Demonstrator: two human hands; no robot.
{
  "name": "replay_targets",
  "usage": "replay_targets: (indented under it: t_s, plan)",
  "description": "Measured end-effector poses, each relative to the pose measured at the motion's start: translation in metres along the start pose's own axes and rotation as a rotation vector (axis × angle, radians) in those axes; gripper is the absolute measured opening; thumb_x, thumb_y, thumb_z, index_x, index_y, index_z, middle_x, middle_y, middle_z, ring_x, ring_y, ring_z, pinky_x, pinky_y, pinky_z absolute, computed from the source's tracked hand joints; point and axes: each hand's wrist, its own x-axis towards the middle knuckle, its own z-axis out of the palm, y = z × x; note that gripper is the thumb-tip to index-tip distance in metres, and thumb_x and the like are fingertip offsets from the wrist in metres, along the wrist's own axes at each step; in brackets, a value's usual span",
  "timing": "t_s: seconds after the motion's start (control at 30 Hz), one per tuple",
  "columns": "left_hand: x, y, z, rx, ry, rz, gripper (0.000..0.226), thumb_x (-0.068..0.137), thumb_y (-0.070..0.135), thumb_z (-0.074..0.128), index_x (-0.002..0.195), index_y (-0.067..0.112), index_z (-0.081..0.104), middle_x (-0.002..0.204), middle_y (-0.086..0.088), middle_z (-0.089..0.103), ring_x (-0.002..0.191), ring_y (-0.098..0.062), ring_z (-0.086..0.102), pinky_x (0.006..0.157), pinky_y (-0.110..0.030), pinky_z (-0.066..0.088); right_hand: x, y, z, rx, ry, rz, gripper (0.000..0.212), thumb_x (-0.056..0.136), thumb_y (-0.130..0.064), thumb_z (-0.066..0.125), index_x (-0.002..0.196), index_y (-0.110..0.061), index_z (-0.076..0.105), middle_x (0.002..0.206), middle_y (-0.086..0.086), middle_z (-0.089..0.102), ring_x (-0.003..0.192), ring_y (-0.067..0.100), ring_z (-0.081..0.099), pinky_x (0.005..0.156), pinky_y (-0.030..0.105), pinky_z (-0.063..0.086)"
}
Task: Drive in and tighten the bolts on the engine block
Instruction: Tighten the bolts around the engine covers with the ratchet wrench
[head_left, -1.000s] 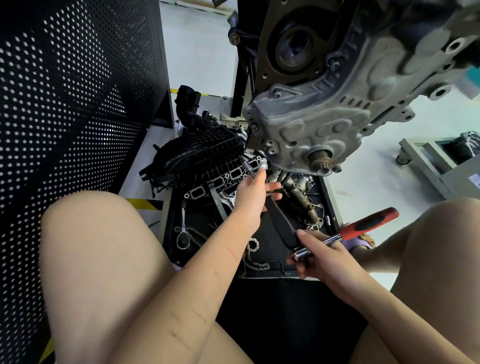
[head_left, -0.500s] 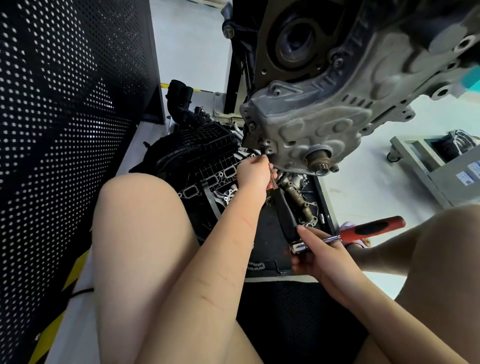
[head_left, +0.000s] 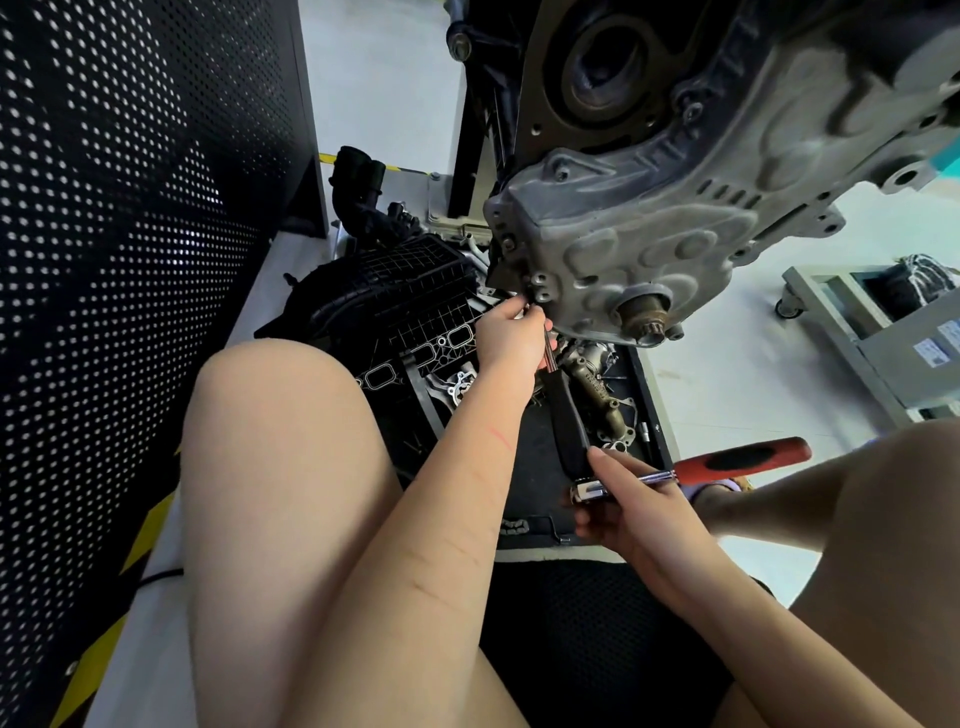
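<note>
The grey engine block (head_left: 649, 260) hangs on a stand at upper right, its bolt flange (head_left: 540, 291) at the lower left corner. My left hand (head_left: 511, 338) reaches up to that flange and grips the top of a long black extension bar (head_left: 566, 415); the bolt itself is hidden by my fingers. My right hand (head_left: 631, 512) holds the chrome ratchet head (head_left: 589, 489) at the bar's lower end. The ratchet's red and black handle (head_left: 743, 460) sticks out to the right.
A black tray (head_left: 652, 410) on the floor under the engine holds a black intake manifold (head_left: 395, 291), a metal pipe part (head_left: 597, 384) and loose chain. A black perforated panel (head_left: 130, 208) stands on the left. A grey cart (head_left: 883, 332) is at right. My knees frame the view.
My left hand has risen from the tray area up to the engine's lower left flange, bringing the extension bar's tip with it. The right hand stays on the ratchet head.
</note>
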Motion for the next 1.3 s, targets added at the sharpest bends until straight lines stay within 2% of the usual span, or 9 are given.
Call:
replay_targets:
  t_s: [0.2, 0.57, 0.7, 0.83, 0.9, 1.0, 1.1, 1.2, 1.3]
  plan:
    - [0.002, -0.001, 0.001, 0.008, -0.004, 0.013, 0.032, 0.095, 0.006, 0.044, 0.069, 0.023, 0.051, 0.063, 0.000, 0.048, 0.027, 0.002, 0.041, 0.034, -0.012, 0.030, -0.001, -0.002, 0.001, 0.006, 0.010, 0.002, 0.021, 0.094, -0.018, 0.051, 0.076, -0.012, 0.061, 0.056, 0.008, 0.062, 0.043, 0.014, 0.050, 0.042, 0.022, 0.046]
    - [0.002, -0.001, -0.002, -0.057, -0.018, -0.021, 0.009, 0.097, 0.011, 0.046, 0.091, 0.014, 0.052, 0.062, 0.001, 0.057, 0.029, 0.000, 0.048, 0.038, -0.015, 0.039, 0.001, -0.012, 0.006, 0.102, -0.013, 0.089, 0.021, 0.092, -0.022, 0.053, 0.074, -0.011, 0.053, 0.051, 0.012, 0.062, 0.035, 0.013, 0.050, 0.036, 0.022, 0.044]
    - [-0.006, -0.014, -0.010, 0.171, -0.136, -0.054, 0.035, 0.097, 0.034, 0.044, 0.070, 0.015, 0.057, 0.041, 0.007, 0.059, 0.043, -0.007, 0.054, 0.047, -0.017, 0.043, 0.002, -0.016, 0.006, 0.025, -0.058, 0.070, 0.022, 0.091, -0.030, 0.052, 0.078, -0.013, 0.059, 0.053, 0.011, 0.061, 0.035, 0.013, 0.047, 0.036, 0.022, 0.042]
    - [-0.025, -0.029, -0.015, 0.310, -0.316, -0.130, 0.056, 0.091, 0.056, 0.039, 0.059, 0.015, 0.060, 0.049, 0.002, 0.061, 0.049, -0.014, 0.056, 0.050, -0.022, 0.043, 0.003, -0.021, 0.007, -0.008, -0.084, 0.065, 0.015, 0.075, -0.028, 0.065, 0.077, -0.015, 0.058, 0.051, 0.006, 0.056, 0.033, 0.010, 0.040, 0.036, 0.020, 0.032]
    - [-0.032, -0.032, -0.021, 0.354, -0.311, -0.121, 0.045, 0.086, 0.059, 0.047, 0.072, 0.018, 0.058, 0.049, 0.010, 0.061, 0.045, -0.006, 0.057, 0.041, -0.016, 0.042, 0.002, -0.022, 0.007, 0.002, -0.117, 0.058, 0.014, 0.073, -0.017, 0.068, 0.073, -0.014, 0.055, 0.051, 0.004, 0.056, 0.034, 0.009, 0.040, 0.036, 0.019, 0.030]
    - [-0.035, -0.035, -0.029, 0.346, -0.287, -0.060, 0.031, 0.086, 0.051, 0.054, 0.070, 0.025, 0.052, 0.040, 0.022, 0.055, 0.038, 0.010, 0.052, 0.035, -0.005, 0.037, 0.003, -0.020, 0.009, -0.048, -0.118, 0.058, 0.014, 0.078, -0.008, 0.067, 0.084, -0.010, 0.055, 0.051, 0.003, 0.056, 0.034, 0.007, 0.040, 0.035, 0.017, 0.031]
    - [-0.036, -0.036, -0.030, 0.435, -0.219, 0.030, 0.033, 0.087, 0.045, 0.056, 0.066, 0.020, 0.058, 0.059, 0.008, 0.059, 0.057, -0.007, 0.055, 0.047, -0.013, 0.041, 0.003, -0.017, 0.014, -0.207, -0.055, -0.027, 0.014, 0.078, -0.005, 0.067, 0.088, -0.009, 0.057, 0.048, 0.000, 0.056, 0.033, 0.005, 0.043, 0.034, 0.017, 0.033]
    - [-0.034, -0.039, -0.024, 0.587, -0.165, 0.093, 0.034, 0.088, 0.042, 0.055, 0.063, 0.019, 0.056, 0.077, -0.008, 0.062, 0.078, -0.022, 0.057, 0.070, -0.027, 0.043, 0.009, -0.014, 0.011, -0.801, 0.065, -0.299, 0.012, 0.077, -0.015, 0.065, 0.078, -0.012, 0.054, 0.058, -0.002, 0.054, 0.051, 0.014, 0.052, 0.044, 0.019, 0.037]
    - [-0.033, -0.039, -0.018, 0.769, -0.107, 0.128, 0.038, 0.089, 0.040, 0.053, 0.058, 0.018, 0.047, 0.070, -0.004, 0.058, 0.077, -0.024, 0.054, 0.066, -0.026, 0.039, 0.012, -0.015, 0.012, -1.235, 0.110, -0.317, 0.029, 0.080, -0.040, 0.056, 0.091, -0.014, 0.055, 0.076, 0.001, 0.056, 0.076, 0.025, 0.057, 0.061, 0.027, 0.041]
